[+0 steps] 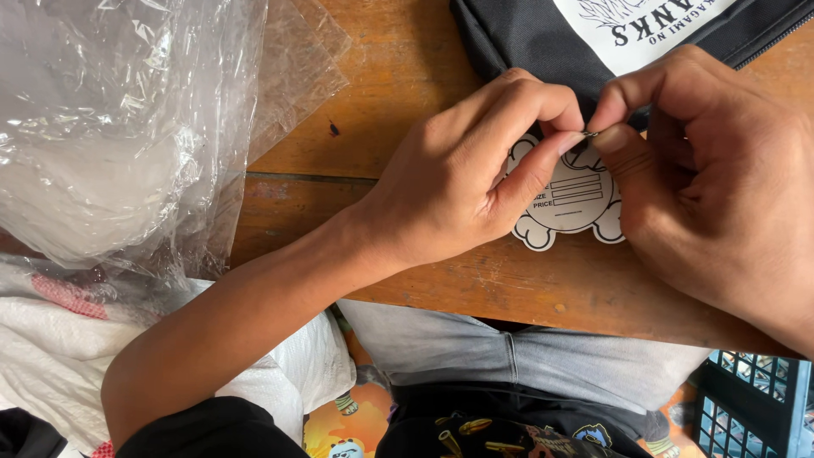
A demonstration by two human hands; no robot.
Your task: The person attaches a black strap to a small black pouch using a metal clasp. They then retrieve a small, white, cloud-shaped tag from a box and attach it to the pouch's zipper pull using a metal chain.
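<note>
- Where the frame begins at upper left, crumpled clear plastic bags [127, 119] lie piled on the wooden desk [398, 76]; white woven sack [51, 356] below them at lower left.
- Centre: left hand [458, 182], grip pinched together, thumb and forefinger clamped on a small metal pin [591, 134].
- Just right of centre: white cloud-shaped paper tag [572, 203], flat on the desk, partly under both hands.
- Top centre to right: black bag [526, 38] with a white printed panel, touching the fingertips.
- Right: right hand [721, 187], grip closed on the same pin, meeting the left.
- Lower right corner: dark blue plastic crate [755, 399].
</note>
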